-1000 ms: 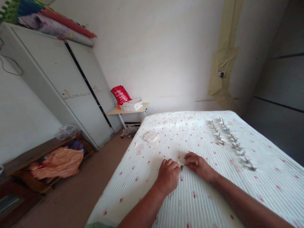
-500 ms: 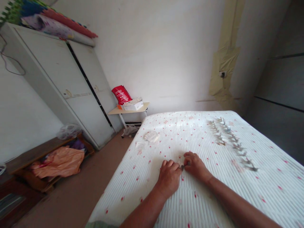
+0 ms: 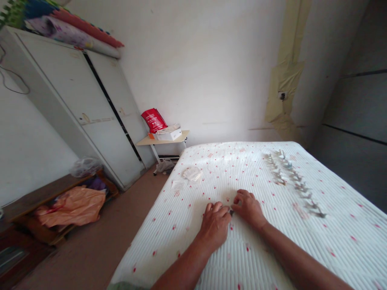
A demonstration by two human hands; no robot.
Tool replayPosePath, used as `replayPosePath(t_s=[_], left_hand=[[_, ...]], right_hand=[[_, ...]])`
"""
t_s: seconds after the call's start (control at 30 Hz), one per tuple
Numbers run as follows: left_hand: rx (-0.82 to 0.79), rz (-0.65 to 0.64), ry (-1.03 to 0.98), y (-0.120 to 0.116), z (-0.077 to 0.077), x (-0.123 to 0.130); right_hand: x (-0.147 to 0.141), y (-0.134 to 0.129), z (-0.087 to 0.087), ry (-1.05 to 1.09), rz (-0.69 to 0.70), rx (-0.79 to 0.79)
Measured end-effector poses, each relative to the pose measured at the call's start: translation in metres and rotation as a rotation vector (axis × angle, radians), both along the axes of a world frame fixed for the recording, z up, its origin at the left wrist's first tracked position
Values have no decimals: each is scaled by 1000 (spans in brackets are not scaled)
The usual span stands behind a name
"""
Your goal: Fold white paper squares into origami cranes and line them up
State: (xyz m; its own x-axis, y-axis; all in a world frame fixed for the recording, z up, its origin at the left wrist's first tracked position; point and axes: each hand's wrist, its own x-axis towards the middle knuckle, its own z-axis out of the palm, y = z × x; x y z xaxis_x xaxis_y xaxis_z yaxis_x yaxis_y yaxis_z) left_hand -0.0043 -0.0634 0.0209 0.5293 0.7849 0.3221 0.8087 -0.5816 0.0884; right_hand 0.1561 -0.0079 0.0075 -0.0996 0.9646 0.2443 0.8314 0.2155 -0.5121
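Tiny dark scrap [image 3: 231, 212] sits between left hand [image 3: 216, 223] and right hand [image 3: 248, 207], toward the bed's [image 3: 256, 257] near edge, neither clearly nearer. Fingers curled; can't tell pinching or long axis.

Red bag [image 3: 154, 120] with white lettering, too blurred to read

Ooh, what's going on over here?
A person's left hand and right hand are close together on the sheet, with fingertips at a small dark piece. The hands mostly hide it, so I can't tell what it is. Off to the right, little shapes stand in two rows, and farther left lie some pale papers.
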Motion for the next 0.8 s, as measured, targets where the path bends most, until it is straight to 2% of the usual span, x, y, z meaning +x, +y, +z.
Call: replayPosePath(t_s=[0.13,0.27,0.43,0.6,0.7,0.8], left_hand=[[-20,25,-10,-2,2,0],[-52,47,-17,-6,4,-2],[-72,62,-29,-8,5,-5],[-80,70,-16,-8,6,-3],[-83,69,-15,-8,6,-2],[-77,66,-29,-9,5,-2]], right_hand=[[-9,-8,6,-88,6,-30],[1,-4,2,-75,69,-32],[13,0,-8,46,117,115],[15,-10,-3,129,247,222],[11,-19,4,56,348,182],[6,-26,10,-111,357,129]])
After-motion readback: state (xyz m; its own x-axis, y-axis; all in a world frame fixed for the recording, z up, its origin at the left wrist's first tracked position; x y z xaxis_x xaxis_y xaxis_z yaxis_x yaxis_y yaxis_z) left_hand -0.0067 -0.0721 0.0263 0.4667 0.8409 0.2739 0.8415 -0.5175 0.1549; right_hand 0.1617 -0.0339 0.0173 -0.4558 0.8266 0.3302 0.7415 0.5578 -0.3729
